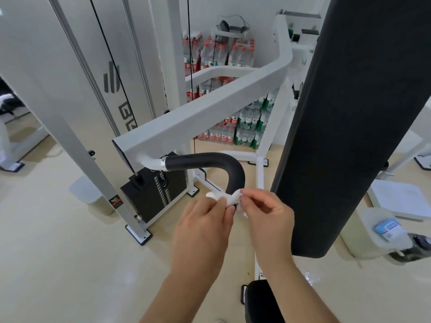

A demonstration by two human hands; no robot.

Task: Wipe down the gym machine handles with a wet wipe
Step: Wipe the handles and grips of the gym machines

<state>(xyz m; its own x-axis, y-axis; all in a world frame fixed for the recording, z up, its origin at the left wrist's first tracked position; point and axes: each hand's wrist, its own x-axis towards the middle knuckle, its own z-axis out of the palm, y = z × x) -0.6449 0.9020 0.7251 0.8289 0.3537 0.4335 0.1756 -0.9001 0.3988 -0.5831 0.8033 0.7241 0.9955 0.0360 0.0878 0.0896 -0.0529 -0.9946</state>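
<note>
Now, wet wipe (229, 198) pinched between left hand (205, 226) and right hand (268, 215), touching handle (219, 165) end

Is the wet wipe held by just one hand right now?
No, both the left hand and the right hand pinch the wet wipe at the handle's lower end.

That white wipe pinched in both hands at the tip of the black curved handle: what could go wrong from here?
1. The wet wipe is bunched small between the left hand and right hand, so it may slip out and drop to the floor.
2. It touches only the lower end of the handle; the long curve up to the metal collar could get skipped.
3. The black back pad hangs close beside the right hand and could be bumped.
</note>
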